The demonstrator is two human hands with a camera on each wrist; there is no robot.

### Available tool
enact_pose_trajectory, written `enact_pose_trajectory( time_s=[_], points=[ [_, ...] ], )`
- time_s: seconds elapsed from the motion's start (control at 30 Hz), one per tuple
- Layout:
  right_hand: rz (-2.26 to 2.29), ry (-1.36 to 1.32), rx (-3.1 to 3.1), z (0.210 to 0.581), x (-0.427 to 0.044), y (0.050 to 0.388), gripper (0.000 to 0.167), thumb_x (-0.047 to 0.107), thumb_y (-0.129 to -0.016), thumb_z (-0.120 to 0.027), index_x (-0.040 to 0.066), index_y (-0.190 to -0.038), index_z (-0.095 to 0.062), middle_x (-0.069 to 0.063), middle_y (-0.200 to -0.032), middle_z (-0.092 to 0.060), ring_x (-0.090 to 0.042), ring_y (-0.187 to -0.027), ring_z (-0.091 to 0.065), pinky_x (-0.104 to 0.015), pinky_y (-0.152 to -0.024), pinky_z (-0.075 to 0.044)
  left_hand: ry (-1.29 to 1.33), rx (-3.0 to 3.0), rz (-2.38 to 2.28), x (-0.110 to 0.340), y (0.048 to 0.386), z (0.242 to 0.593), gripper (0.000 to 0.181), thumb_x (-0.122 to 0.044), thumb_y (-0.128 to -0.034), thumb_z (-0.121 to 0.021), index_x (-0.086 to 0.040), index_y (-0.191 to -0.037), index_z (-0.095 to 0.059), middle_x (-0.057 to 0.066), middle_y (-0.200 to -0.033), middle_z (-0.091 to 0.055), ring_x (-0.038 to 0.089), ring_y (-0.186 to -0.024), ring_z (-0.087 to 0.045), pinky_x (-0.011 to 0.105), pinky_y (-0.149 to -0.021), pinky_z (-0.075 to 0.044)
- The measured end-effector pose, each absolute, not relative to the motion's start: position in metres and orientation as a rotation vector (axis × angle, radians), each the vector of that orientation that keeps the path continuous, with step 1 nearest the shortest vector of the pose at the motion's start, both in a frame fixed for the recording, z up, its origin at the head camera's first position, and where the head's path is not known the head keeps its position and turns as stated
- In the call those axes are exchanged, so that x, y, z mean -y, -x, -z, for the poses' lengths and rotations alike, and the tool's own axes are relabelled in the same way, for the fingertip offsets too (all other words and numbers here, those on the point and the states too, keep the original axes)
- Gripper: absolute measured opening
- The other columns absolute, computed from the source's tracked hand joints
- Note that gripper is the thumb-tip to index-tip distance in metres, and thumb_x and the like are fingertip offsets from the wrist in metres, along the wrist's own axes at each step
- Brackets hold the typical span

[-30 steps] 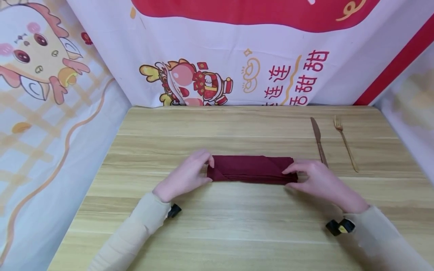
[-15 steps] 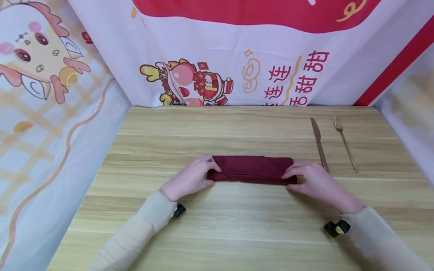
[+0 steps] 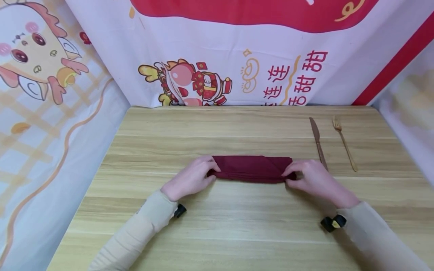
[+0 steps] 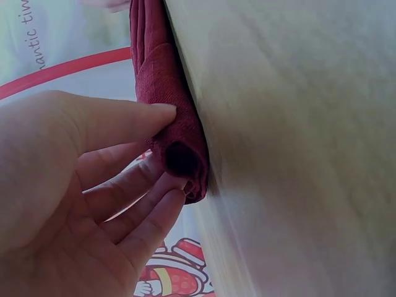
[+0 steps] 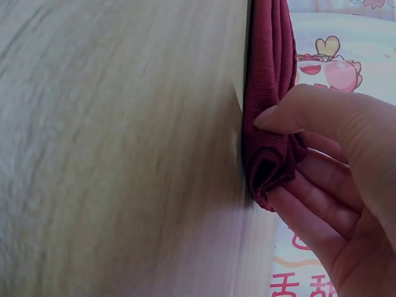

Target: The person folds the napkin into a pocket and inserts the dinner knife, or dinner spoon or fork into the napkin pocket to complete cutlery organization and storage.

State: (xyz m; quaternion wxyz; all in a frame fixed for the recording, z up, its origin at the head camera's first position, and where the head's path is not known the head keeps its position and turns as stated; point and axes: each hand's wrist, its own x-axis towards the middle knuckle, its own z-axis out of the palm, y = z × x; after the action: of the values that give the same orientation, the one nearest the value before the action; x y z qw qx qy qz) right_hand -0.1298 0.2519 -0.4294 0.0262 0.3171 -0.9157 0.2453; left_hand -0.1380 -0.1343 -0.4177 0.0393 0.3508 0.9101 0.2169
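- One dark-red cloth [image 3: 252, 168], rolled into a long strip, lies crosswise approx. mid-table [image 3: 237, 233]; we see hollow, layered ends in both wrist views.
- Our L hand [image 3: 191, 177] pinches its L end, thumb on near side, fingers on far side, prob. so the layers don't loosen.
- Our R hand [image 3: 313, 177] pinches the R end likewise; holding both ends at once prob. keeps the roll straight & even, we'd say.
- Knife [image 3: 318, 142] & fork [image 3: 344, 142] lie roughly side by side beyond R hand, apparently off to the R so we've room for the cloth. Can't tell if knife handle touches the hand.
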Motion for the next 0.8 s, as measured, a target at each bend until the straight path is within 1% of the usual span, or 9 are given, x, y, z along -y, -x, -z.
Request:
enact_pose_trajectory(
  time_s=[0.27, 0.37, 0.43, 0.5, 0.53, 0.6, 0.67, 0.8],
  points=[
    [-0.779, -0.934, 2.813, 0.430, -0.253, 0.130, 0.021, 0.006, -0.077, -0.084, 0.022, -0.091, -0.080, 0.014, -0.089, -0.073, -0.008, -0.079, -0.067, -0.036, -0.068, -0.055, -1.117, -2.807, -0.659, 0.134, 0.140, 0.419, 0.016, -0.002, -0.0934, -0.069, -0.008, -0.107, -0.074, 0.002, -0.107, -0.066, 0.020, -0.105, -0.062, 0.035, -0.097, -0.048],
    [-0.804, -0.896, 2.847, 0.429, -0.254, 0.131, 0.021, 0.005, -0.078, -0.084, 0.021, -0.093, -0.080, 0.011, -0.090, -0.074, -0.008, -0.075, -0.065, -0.034, -0.067, -0.055, -1.099, -2.816, -0.666, 0.134, 0.141, 0.418, 0.017, -0.003, -0.0953, -0.067, -0.006, -0.111, -0.072, 0.003, -0.108, -0.066, 0.020, -0.106, -0.062, 0.035, -0.096, -0.049],
    [-0.832, -0.866, 2.878, 0.427, -0.255, 0.133, 0.021, 0.005, -0.079, -0.083, 0.019, -0.095, -0.080, 0.006, -0.092, -0.075, -0.011, -0.078, -0.068, -0.037, -0.070, -0.058, -1.085, -2.833, -0.671, 0.134, 0.141, 0.416, 0.018, -0.003, -0.0968, -0.066, -0.005, -0.114, -0.070, 0.003, -0.110, -0.065, 0.020, -0.108, -0.061, 0.035, -0.097, -0.049],
    [-0.874, -0.832, 2.904, 0.424, -0.256, 0.135, 0.021, 0.005, -0.080, -0.083, 0.017, -0.097, -0.080, 0.001, -0.096, -0.076, -0.018, -0.084, -0.070, -0.043, -0.074, -0.059, -1.076, -2.854, -0.685, 0.133, 0.141, 0.414, 0.019, -0.004, -0.0981, -0.065, -0.004, -0.116, -0.070, 0.004, -0.111, -0.065, 0.020, -0.109, -0.060, 0.035, -0.098, -0.049],
    [-0.884, -0.820, 2.908, 0.422, -0.257, 0.136, 0.021, 0.005, -0.081, -0.082, 0.016, -0.098, -0.080, 0.000, -0.097, -0.076, -0.020, -0.089, -0.071, -0.046, -0.077, -0.059, -1.073, -2.865, -0.691, 0.133, 0.141, 0.413, 0.019, -0.004, -0.0985, -0.064, -0.004, -0.117, -0.069, 0.004, -0.112, -0.065, 0.020, -0.109, -0.060, 0.035, -0.098, -0.048],
    [-0.889, -0.802, 2.902, 0.417, -0.257, 0.139, 0.020, 0.005, -0.081, -0.082, 0.015, -0.099, -0.080, -0.001, -0.099, -0.076, -0.023, -0.094, -0.072, -0.049, -0.078, -0.059, -1.070, -2.884, -0.712, 0.133, 0.142, 0.410, 0.021, -0.004, -0.0991, -0.064, -0.003, -0.119, -0.069, 0.005, -0.112, -0.064, 0.020, -0.109, -0.060, 0.034, -0.097, -0.049],
    [-0.883, -0.803, 2.870, 0.412, -0.256, 0.142, 0.020, 0.005, -0.080, -0.081, 0.015, -0.098, -0.080, 0.000, -0.097, -0.076, -0.022, -0.091, -0.072, -0.047, -0.076, -0.059, -1.064, -2.896, -0.729, 0.133, 0.142, 0.407, 0.022, -0.004, -0.1000, -0.063, -0.003, -0.121, -0.068, 0.004, -0.111, -0.063, 0.019, -0.106, -0.059, 0.034, -0.096, -0.050],
    [-0.894, -0.803, 2.817, 0.402, -0.255, 0.145, 0.019, 0.004, -0.078, -0.080, 0.015, -0.094, -0.079, 0.005, -0.091, -0.075, -0.014, -0.083, -0.069, -0.044, -0.071, -0.058, -1.054, -2.918, -0.762, 0.134, 0.143, 0.400, 0.025, -0.007, -0.1025, -0.060, -0.001, -0.126, -0.065, 0.004, -0.110, -0.061, 0.016, -0.100, -0.058, 0.033, -0.091, -0.052]
  ],
)
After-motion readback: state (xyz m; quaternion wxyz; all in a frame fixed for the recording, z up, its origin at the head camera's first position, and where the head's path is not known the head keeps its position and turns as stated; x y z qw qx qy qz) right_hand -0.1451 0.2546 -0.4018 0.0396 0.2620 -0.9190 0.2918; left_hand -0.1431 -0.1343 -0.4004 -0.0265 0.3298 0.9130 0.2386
